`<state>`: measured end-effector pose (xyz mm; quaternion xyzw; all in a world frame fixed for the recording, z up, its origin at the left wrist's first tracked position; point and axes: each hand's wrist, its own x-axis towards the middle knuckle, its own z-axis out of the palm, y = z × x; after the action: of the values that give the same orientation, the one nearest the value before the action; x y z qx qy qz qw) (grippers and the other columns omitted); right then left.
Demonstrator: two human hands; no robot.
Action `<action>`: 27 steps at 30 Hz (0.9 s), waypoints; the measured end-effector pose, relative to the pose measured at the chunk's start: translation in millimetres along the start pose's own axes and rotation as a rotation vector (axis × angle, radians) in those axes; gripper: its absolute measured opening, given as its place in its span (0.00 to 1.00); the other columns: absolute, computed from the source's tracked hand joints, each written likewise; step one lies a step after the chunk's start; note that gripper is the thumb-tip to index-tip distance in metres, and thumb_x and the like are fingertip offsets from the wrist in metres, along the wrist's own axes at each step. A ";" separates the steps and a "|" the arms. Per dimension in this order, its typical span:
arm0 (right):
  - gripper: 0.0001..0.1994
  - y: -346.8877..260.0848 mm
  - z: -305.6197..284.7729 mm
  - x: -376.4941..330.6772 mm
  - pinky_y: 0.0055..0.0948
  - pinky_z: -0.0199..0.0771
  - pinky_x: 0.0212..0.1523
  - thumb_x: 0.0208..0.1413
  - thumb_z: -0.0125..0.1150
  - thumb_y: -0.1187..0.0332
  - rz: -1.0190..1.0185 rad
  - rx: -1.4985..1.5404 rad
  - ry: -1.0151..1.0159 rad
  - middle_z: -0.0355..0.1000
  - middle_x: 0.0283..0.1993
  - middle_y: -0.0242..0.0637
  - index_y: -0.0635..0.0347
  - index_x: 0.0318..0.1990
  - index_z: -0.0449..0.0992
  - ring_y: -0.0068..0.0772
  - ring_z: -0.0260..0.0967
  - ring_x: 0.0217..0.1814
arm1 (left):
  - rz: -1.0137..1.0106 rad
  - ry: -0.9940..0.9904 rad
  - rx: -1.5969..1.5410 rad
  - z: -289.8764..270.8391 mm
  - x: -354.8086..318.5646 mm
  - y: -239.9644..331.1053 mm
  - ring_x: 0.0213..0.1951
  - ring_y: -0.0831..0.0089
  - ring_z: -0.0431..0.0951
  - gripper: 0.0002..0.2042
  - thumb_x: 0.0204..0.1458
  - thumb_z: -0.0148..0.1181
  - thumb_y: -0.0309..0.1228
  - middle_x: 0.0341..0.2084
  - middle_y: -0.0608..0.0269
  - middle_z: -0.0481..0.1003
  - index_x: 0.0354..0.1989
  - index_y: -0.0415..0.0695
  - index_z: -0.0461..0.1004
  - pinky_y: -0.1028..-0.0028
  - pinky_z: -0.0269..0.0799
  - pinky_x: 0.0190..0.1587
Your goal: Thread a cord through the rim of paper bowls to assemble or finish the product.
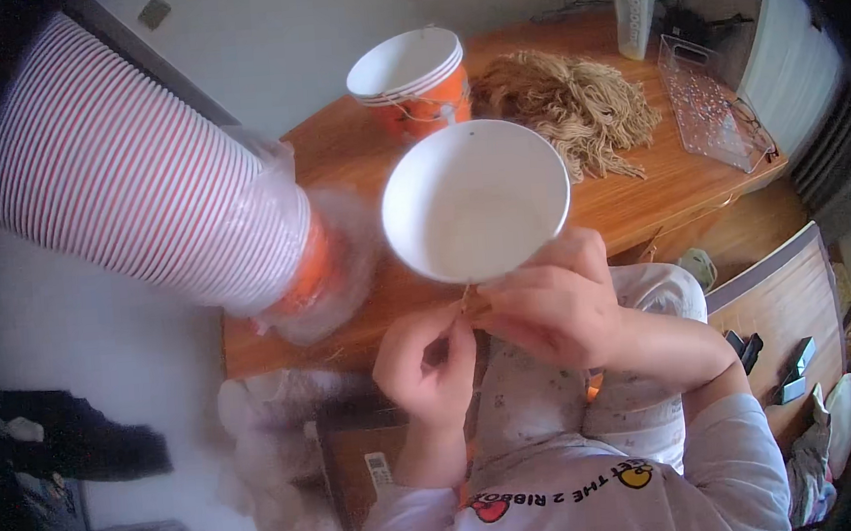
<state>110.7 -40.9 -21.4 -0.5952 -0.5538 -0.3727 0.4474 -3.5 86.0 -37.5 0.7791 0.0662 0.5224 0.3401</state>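
Note:
My right hand (pixel 553 301) holds a white paper bowl (pixel 475 200) by its near rim, tilted so its inside faces me. My left hand (pixel 427 359) pinches a thin tan string (pixel 464 297) right at the bowl's lower edge, fingertips touching the right hand. Both hands are over my lap, in front of the wooden table (pixel 638 201).
A long stack of red-and-white striped paper bowls (pixel 143 177) in a plastic sleeve lies at the left. A short stack of orange bowls (pixel 412 79), a heap of tan strings (pixel 572 102), a clear tray (pixel 706 108) and a lidded cup (pixel 633 9) are on the table.

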 end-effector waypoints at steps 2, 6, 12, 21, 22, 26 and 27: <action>0.20 0.2 0.0 -3.7 0.28 0.60 0.44 0.39 0.70 0.65 0.040 0.115 0.028 0.77 0.42 0.22 0.52 0.44 0.77 0.27 0.67 0.42 | -0.117 -0.017 -0.080 0.0 -3.3 0.0 0.27 0.67 0.78 0.06 0.42 0.66 0.18 0.25 0.58 0.78 0.30 0.38 0.79 0.72 0.72 0.32; 0.21 -3.0 0.0 -5.2 0.28 0.60 0.44 0.39 0.69 0.65 0.001 0.052 -0.019 0.77 0.43 0.22 0.53 0.46 0.76 0.27 0.67 0.42 | -0.059 -0.034 -0.023 -1.9 -2.1 2.4 0.27 0.67 0.78 0.06 0.42 0.66 0.18 0.25 0.58 0.78 0.30 0.38 0.78 0.72 0.72 0.33; 0.18 -4.3 -1.4 -0.5 0.27 0.55 0.45 0.39 0.69 0.66 0.048 0.030 -0.138 0.74 0.39 0.18 0.50 0.43 0.83 0.21 0.64 0.43 | -0.021 -0.018 0.033 -1.2 -4.7 3.5 0.28 0.65 0.78 0.06 0.41 0.65 0.18 0.26 0.58 0.78 0.29 0.38 0.77 0.71 0.72 0.33; 0.23 -3.4 -2.6 -1.5 0.32 0.59 0.46 0.40 0.68 0.65 0.045 0.056 -0.140 0.76 0.40 0.20 0.50 0.48 0.75 0.25 0.68 0.43 | 0.033 -0.077 0.037 -2.9 -5.4 5.6 0.29 0.70 0.76 0.06 0.42 0.63 0.17 0.26 0.58 0.77 0.30 0.35 0.75 0.74 0.71 0.34; 0.22 -2.5 -1.1 -2.8 0.32 0.59 0.46 0.40 0.68 0.65 0.043 0.069 -0.122 0.76 0.40 0.20 0.50 0.48 0.75 0.25 0.68 0.43 | 0.028 -0.064 0.058 -2.8 -6.1 5.2 0.29 0.66 0.77 0.07 0.42 0.65 0.19 0.26 0.57 0.78 0.30 0.37 0.77 0.71 0.72 0.34; 0.21 -3.1 -4.3 -2.3 0.32 0.58 0.46 0.41 0.69 0.65 0.049 0.028 -0.100 0.77 0.39 0.19 0.49 0.47 0.75 0.25 0.68 0.43 | -0.030 -0.049 0.111 -1.6 -1.5 9.1 0.28 0.62 0.79 0.08 0.41 0.66 0.21 0.26 0.56 0.79 0.32 0.39 0.79 0.69 0.73 0.34; 0.21 -3.8 -4.0 -2.1 0.32 0.58 0.46 0.41 0.69 0.65 0.049 0.030 -0.100 0.77 0.39 0.19 0.49 0.47 0.75 0.25 0.68 0.43 | -0.031 -0.049 0.113 -1.6 -1.0 8.8 0.28 0.62 0.79 0.08 0.41 0.66 0.21 0.26 0.56 0.79 0.32 0.39 0.79 0.69 0.73 0.34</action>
<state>106.9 -45.4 -21.7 -0.6195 -0.5662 -0.3231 0.4373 -7.5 79.6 -32.6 0.8085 0.0993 0.4934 0.3050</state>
